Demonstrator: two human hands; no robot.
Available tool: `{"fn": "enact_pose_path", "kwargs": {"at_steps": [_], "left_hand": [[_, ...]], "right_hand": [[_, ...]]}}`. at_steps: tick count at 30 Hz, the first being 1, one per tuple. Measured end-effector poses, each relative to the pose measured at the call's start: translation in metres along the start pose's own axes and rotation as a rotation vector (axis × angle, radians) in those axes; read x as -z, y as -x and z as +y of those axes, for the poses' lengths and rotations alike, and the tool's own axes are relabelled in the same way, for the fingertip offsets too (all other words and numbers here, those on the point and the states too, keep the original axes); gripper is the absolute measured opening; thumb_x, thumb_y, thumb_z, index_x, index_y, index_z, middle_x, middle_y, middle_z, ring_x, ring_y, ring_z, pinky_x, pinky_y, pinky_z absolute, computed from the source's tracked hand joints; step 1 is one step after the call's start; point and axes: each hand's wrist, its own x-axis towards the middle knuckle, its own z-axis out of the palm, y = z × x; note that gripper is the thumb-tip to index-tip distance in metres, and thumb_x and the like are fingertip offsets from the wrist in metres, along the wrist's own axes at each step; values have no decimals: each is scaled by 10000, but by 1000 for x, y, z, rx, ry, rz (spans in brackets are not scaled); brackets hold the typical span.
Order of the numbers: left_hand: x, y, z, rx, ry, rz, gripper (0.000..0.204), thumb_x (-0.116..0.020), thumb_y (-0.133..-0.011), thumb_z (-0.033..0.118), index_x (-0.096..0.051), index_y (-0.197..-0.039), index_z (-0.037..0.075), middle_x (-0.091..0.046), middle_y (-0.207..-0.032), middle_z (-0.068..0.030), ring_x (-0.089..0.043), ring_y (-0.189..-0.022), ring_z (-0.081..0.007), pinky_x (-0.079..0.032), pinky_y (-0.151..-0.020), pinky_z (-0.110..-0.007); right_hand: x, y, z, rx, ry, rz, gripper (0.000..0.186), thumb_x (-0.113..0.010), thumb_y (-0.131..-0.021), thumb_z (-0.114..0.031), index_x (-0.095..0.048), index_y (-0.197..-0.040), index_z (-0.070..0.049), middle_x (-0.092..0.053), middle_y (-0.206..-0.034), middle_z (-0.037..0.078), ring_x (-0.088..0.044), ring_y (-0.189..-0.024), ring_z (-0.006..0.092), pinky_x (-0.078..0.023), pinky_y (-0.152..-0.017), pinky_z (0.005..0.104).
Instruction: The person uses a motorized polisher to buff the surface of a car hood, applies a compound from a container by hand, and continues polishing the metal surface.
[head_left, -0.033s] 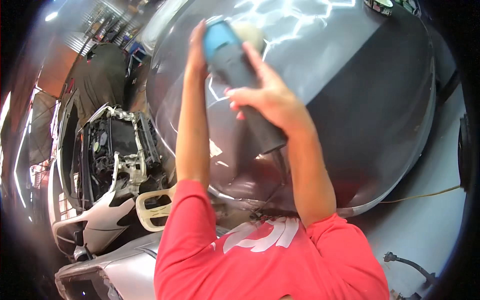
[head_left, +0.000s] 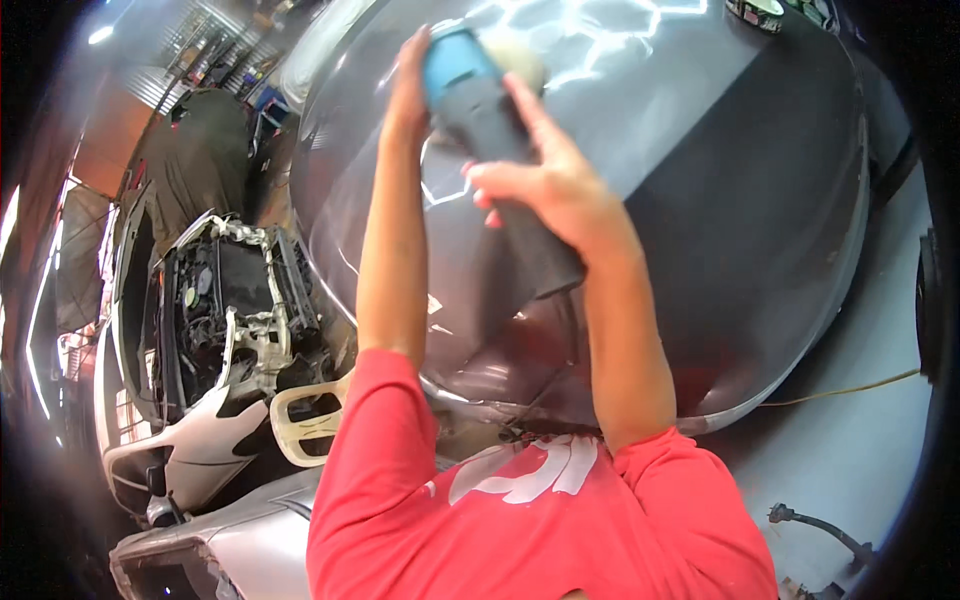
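Both my hands are on a polisher (head_left: 487, 120) with a blue head and a long dark grey body. My left hand (head_left: 408, 90) holds the left side of the blue head; most of its fingers are hidden behind the tool. My right hand (head_left: 560, 190) wraps round the dark body, with fingers showing on either side. A pale round pad (head_left: 516, 62) shows beside the head, blurred. The polisher is over a glossy dark grey car hood (head_left: 740, 230), which mirrors bright lamps; whether the pad touches the paint I cannot tell.
A tin (head_left: 757, 13) stands at the hood's far right. To the left are a partly stripped car front (head_left: 235, 290), a cream plastic chair (head_left: 292, 425) and a silver car (head_left: 250, 535). A yellowish cord (head_left: 850, 388) and a black plug (head_left: 785, 514) lie at the right.
The polisher and both my hands have shifted a little to the right and slightly farther away over the hood. My grip looks the same.
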Motion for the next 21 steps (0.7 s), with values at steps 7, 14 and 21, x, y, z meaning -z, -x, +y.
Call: {"fn": "enact_pose_path", "kwargs": {"at_steps": [7, 14, 21], "left_hand": [[-70, -41, 6, 171, 160, -317, 579, -517, -978, 548, -652, -1225, 42, -679, -1141, -123, -661, -1042, -247, -514, -961, -392], [39, 41, 19, 161, 104, -46, 569, -541, -967, 541, -620, -1250, 53, -692, -1072, -112, -695, -943, -250, -573, -860, -406], [186, 166, 14, 190, 114, 385, 582, -500, -990, 550, -601, -1285, 59, -691, -1099, -147, -709, -918, -263, -584, -855, -422]], "right_hand": [[21, -16, -22, 69, 89, 175, 1013, -740, -815, -74, -114, -1610, -22, -647, -832, 116, -632, -643, 154, -516, -581, 296], [-38, -17, 38, -22, 49, -43, 1035, -731, -816, -44, -70, -1612, -28, -628, -931, 127, -633, -681, 167, -531, -612, 307], [-117, -7, 119, -123, -8, -342, 1060, -692, -784, -13, -39, -1618, -44, -612, -977, 133, -621, -704, 170, -541, -646, 323]]}}
